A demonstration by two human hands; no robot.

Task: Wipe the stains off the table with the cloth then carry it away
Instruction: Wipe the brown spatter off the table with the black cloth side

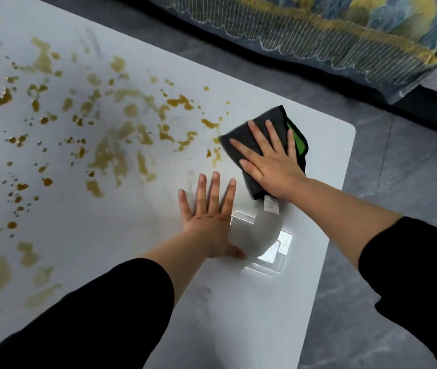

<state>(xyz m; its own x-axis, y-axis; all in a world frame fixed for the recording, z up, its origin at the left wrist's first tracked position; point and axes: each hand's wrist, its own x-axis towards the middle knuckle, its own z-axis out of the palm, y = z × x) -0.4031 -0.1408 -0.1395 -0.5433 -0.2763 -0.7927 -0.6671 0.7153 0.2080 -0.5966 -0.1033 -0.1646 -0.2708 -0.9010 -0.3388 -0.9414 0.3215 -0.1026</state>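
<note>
- Dark grey cloth (275, 114), green-trimmed, lies folded on the white table (318, 155), pressed flat under the right hand (273, 166), whose fingers are straight and spread.
- The left hand (209, 222) rests just left of the cloth, fingers splayed flat, holding nothing.
- Yellow-brown stains (180, 101) start at the cloth's left edge and spread leftward, so the wipe probably has to sweep that way.

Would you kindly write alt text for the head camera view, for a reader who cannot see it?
The person's right hand presses a dark grey cloth flat near the corner of a white table, beside yellow-brown stains spattered across it. The left hand rests open on the table.
</note>
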